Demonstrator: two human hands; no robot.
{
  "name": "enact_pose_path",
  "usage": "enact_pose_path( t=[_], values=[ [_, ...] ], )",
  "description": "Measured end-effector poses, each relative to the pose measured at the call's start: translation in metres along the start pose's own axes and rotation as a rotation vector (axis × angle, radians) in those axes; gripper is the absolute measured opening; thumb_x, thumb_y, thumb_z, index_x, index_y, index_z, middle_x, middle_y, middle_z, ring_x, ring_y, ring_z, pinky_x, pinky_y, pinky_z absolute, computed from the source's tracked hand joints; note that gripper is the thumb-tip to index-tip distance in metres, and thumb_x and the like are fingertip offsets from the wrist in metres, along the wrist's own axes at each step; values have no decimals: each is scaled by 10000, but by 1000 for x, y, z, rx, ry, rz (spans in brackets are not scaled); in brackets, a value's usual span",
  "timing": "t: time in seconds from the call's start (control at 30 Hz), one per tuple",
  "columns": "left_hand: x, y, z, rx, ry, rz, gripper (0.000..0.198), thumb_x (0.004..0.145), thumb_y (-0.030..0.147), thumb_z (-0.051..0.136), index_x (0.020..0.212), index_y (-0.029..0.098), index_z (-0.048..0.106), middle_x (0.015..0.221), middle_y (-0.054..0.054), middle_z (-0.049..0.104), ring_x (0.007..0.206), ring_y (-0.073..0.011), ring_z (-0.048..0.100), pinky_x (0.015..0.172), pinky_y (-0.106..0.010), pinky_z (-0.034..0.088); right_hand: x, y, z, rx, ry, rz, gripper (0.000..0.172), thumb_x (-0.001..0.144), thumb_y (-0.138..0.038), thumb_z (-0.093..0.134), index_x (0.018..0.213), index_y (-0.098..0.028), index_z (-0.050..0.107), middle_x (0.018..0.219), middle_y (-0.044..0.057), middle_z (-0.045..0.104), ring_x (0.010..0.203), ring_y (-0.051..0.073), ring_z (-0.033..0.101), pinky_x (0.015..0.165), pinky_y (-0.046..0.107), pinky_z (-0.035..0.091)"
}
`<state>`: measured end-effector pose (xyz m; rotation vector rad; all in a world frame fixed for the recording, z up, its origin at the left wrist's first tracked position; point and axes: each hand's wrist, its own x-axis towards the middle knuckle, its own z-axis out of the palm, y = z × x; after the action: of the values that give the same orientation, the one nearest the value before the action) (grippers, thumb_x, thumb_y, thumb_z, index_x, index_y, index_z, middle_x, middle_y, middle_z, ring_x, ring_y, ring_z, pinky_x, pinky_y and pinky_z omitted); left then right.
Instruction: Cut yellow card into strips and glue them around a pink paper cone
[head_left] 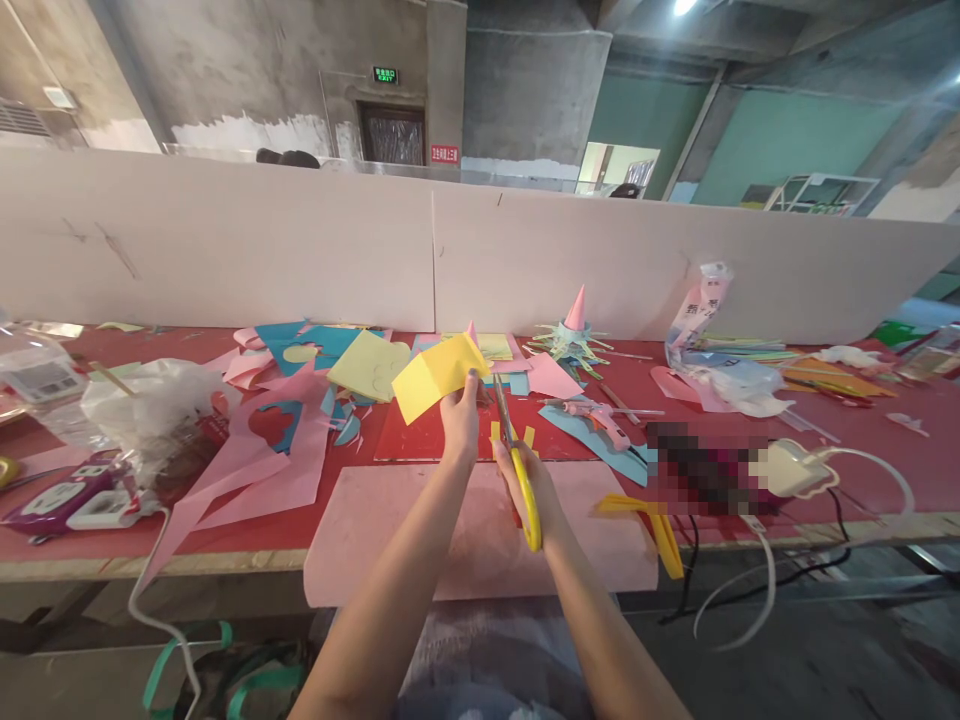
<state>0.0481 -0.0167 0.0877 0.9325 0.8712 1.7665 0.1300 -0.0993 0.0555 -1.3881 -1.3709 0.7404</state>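
My left hand [460, 420] pinches the lower edge of a folded yellow paper [435, 375] and holds it up over the red table. My right hand [531, 490] grips yellow-handled scissors [517, 460], blades pointing away from me toward the paper's right side. The blades look nearly together just right of my left fingers. A large pink sheet [420, 545] lies on the table under both hands.
Cut coloured paper scraps [300, 370] cover the table's middle and left. A glue gun [596, 412], a pink-tipped paper cone figure [574, 325], a power strip [71, 500], a plastic bag [150, 400] and a white adapter with cables [795, 468] lie around. A beige partition [300, 240] stands behind.
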Motion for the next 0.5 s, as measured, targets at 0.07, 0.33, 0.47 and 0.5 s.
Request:
enact_pose_path(
  t=[0.07,0.33,0.47,0.5],
  values=[
    [1,1,-1,9,-12,-7,383,695,494,612,561,157,488,545,17,452,513,-88,454,552,-231,411,-1,-2,0,-33,-9,1,282,790,-430,488,617,-223,406,507,-36,379,482,121,406,460,248,332],
    [-7,0,4,111,-103,-37,409,716,489,585,517,161,445,473,30,417,455,-79,402,480,-221,346,1,0,-1,-74,11,-61,282,807,-431,456,625,-227,387,547,-26,398,532,133,428,497,259,365],
    [-8,-5,5,116,-134,-64,423,707,484,594,490,162,425,444,36,393,441,-73,387,472,-215,341,3,5,0,-12,26,-18,312,800,-481,450,618,-229,417,497,-21,382,508,141,443,445,254,365],
    [-8,-6,5,120,-140,-70,430,704,484,598,481,163,419,439,36,390,438,-72,384,470,-215,342,4,6,1,-1,27,-10,319,795,-491,454,616,-228,425,488,-20,380,502,141,447,435,252,364]
  ],
)
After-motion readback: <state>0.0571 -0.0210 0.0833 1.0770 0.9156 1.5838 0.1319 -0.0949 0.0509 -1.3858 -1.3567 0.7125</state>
